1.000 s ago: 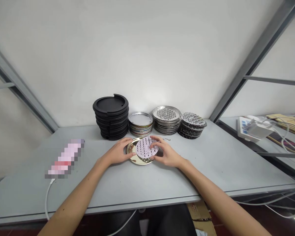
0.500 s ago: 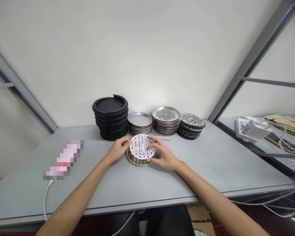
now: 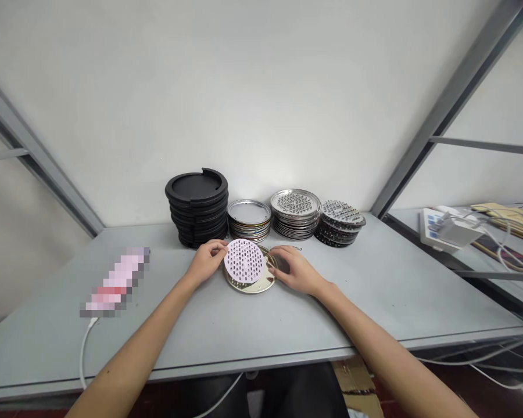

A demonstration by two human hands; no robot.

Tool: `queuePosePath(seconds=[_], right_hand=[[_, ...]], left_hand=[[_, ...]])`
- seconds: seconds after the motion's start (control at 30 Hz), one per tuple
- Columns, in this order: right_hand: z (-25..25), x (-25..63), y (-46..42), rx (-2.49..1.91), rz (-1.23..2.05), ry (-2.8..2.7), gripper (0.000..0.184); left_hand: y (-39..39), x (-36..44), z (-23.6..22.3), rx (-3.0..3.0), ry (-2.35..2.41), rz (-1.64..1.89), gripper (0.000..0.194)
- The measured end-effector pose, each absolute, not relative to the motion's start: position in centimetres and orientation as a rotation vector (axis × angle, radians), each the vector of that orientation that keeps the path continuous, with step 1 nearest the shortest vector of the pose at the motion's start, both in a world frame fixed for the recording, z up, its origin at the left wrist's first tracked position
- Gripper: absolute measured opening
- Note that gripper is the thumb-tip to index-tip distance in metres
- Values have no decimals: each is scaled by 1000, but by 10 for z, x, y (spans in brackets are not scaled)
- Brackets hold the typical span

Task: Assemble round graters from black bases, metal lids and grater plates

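Blurred item (image 3: 114, 281): lies far left on the counter (image 3: 375, 290), at about 9 o'clock from the hands, a white cable trailing off its near end.
Left hand (image 3: 206, 261): fingers pinched on the left rim of the perforated disc (image 3: 243, 261), gripping it.
Perforated disc: pale, tilted up off the metal tray (image 3: 261, 283), which lies flat on the counter just beneath it (the disc's right edge seems nearest the tray).
Right hand (image 3: 297, 269): at 3 o'clock of the tray, fingers loosely curled and resting against its rim; no closed grip visible.
Stacks: at 12 o'clock along the wall, black lids (image 3: 197, 207), then flat rings (image 3: 249, 219), perforated trays (image 3: 295, 212), dark discs (image 3: 340, 222).
Step in hand: judged as separating or seating the disc on the tray.
Next move calls for: a steady tray under the right hand while the left guides the disc level.
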State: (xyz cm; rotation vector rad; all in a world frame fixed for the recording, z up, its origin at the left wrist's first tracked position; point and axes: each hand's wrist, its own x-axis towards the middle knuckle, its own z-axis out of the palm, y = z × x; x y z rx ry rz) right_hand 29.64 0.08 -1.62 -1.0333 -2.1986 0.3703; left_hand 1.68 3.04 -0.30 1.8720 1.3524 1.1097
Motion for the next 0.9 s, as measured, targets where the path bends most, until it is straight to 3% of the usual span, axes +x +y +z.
queuePosePath(seconds=[0.9], right_hand=[[-22,296,-2,-1130,275,-2359,42]], left_hand=[[27,22,-18,2173,1574,954,24]])
